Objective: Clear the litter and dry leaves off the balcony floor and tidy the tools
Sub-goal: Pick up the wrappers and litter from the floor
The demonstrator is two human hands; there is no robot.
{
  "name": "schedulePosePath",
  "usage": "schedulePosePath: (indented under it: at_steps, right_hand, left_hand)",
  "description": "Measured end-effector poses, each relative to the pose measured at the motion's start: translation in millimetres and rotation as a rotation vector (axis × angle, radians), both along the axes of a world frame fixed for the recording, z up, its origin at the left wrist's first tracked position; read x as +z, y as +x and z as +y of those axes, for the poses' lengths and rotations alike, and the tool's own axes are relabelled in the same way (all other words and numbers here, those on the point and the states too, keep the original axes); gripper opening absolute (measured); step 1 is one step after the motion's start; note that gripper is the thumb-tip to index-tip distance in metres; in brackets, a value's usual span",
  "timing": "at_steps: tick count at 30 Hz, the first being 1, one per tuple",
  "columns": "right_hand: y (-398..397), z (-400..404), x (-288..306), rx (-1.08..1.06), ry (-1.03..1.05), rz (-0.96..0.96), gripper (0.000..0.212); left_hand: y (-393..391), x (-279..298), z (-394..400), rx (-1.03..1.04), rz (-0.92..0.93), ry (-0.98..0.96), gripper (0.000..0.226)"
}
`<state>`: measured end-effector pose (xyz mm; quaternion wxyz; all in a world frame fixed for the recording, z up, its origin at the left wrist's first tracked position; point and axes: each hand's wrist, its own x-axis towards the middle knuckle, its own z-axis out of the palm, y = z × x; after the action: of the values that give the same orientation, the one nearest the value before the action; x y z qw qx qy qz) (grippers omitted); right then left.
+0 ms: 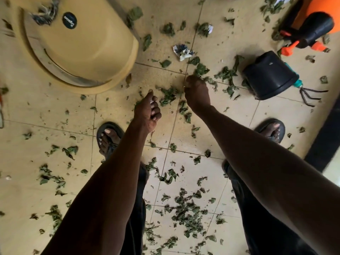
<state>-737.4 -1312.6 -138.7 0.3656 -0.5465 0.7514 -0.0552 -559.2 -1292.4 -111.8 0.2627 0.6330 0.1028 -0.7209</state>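
Green dry leaves (170, 94) lie under both hands: left fingers (155, 112) curled loosely, right fingers (191, 80) pinching leaves.

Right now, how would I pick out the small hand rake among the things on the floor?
Find the orange sprayer at the upper right, then the black pot tipped over below it. The hand rake pokes out beside that pot: teal handle, thin dark curved prongs, the only pronged tool there.
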Motion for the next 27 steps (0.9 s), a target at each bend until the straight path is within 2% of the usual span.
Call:
schedulePosePath:
  at_steps: [5,7,10,14,16,19,20,22,25,27]
  right_hand:
    - [-0.7,1.3,-13.2,0.320,0.005,0.096,0.032]
    - [-1.6,0.2,-7.5,0.344,-0.006,0.110,0.028]
    - [1.5,-15.7,6.0,0.259,-0.203,0.110,0.018]
    - [4.1,-56.7,9.9,0.366,-0.367,0.227,0.017]
    - [3.5,-77.8,4.0,0.486,-0.301,0.238,0.014]
    - [-0.7,-97.1,-5.7,0.630,-0.077,0.263,0.035]
    - [-1.1,-98.5,-7.7,0.619,-0.032,0.269,0.040]
    - [2.1,-93.1,-4.4,0.462,-0.065,0.211,0.037]
    - [26.3,-67.8,21.5,0.034,-0.109,-0.082,0.013]
    - [49.6,-47.2,46.1,-0.182,-0.014,-0.283,0.017]
  left_hand:
    - [0.0,-3.9,1.0,-0.045,0.011,-0.010,0.032]
    - [-2.3,-2.3,-0.4,-0.049,0.008,-0.001,0.031]
    - [-7.8,4.0,-8.3,-0.020,0.010,0.007,0.031]
    - [-14.3,6.6,-22.5,0.022,0.026,-0.017,0.028]
    - [-14.7,4.9,-28.4,0.041,0.033,-0.035,0.028]
    - [-7.7,2.3,-29.9,0.086,0.016,-0.036,0.026]
    - [-0.5,1.5,-27.7,0.113,0.005,-0.027,0.025]
    - [15.6,-1.0,-18.7,0.179,-0.019,-0.007,0.025]
    - [40.4,-3.0,-0.8,0.319,-0.053,0.045,0.022]
    - [50.1,-3.4,9.0,0.309,-0.100,0.083,0.018]
